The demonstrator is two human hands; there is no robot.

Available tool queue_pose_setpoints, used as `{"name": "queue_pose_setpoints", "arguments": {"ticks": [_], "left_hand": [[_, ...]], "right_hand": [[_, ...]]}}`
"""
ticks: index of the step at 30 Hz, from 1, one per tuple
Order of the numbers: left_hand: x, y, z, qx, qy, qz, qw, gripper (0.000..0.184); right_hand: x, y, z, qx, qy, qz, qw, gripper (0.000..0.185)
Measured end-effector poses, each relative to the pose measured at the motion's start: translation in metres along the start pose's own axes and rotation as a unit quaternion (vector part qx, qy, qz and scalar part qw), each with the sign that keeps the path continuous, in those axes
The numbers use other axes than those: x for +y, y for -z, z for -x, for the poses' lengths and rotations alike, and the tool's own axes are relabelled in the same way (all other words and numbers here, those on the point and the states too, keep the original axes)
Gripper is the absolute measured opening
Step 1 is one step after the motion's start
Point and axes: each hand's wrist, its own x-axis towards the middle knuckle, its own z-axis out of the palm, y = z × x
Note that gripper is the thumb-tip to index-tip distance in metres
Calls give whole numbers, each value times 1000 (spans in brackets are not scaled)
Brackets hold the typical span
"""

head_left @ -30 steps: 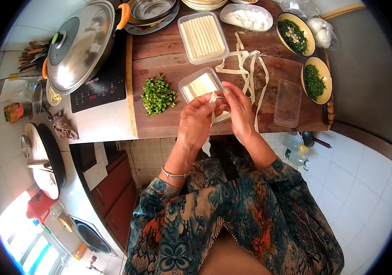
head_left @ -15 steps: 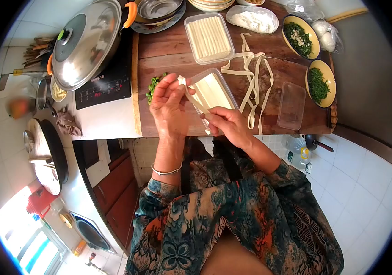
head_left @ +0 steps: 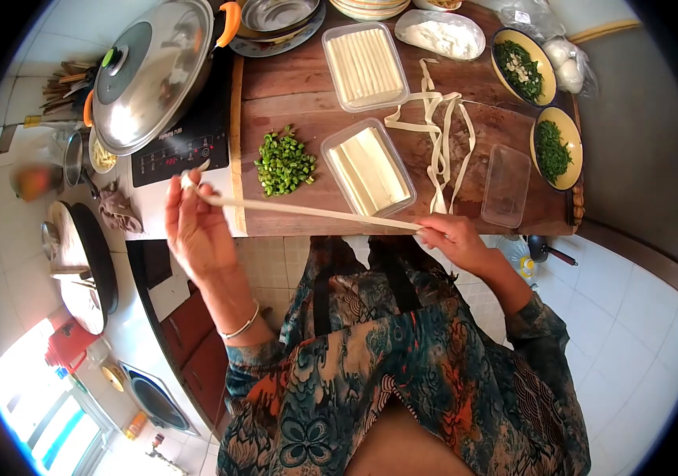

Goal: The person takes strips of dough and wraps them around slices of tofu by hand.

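Observation:
A long pale dough strip (head_left: 307,210) is stretched between my two hands above the board's front edge. My left hand (head_left: 196,222) pinches one end, where a short bit of dough pokes past the fingers. The other end is gripped by my right hand (head_left: 458,239), thumb over fingers. Behind the strip sits a plastic box of flat dough pieces (head_left: 367,168). Chopped green vegetable (head_left: 284,163) lies in a heap to its left. To its right, pulled noodles (head_left: 438,135) lie loosely on the wooden board (head_left: 291,87).
A second box of dough strips (head_left: 365,66), a container of flour (head_left: 440,36) and two bowls of chopped greens (head_left: 553,151) stand farther back and right. An empty clear box (head_left: 505,184) is near the right edge. A lidded wok (head_left: 153,75) sits on the induction cooker (head_left: 180,155).
My hands have moved apart, left hand leftward and right hand rightward, drawing the dough strip out longer. The chopped green heap and the dough box are now uncovered.

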Motion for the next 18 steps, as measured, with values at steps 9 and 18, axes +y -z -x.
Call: {"name": "queue_pose_setpoints", "arguments": {"ticks": [9,18], "left_hand": [[-6,84,67,106,98,-358,923,22],[-8,-27,81,-283,76,-534,793,31]], "right_hand": [[-19,-4,-18,-52,113,88,988,14],[-83,-23,-54,-241,126,63,960,19]]}}
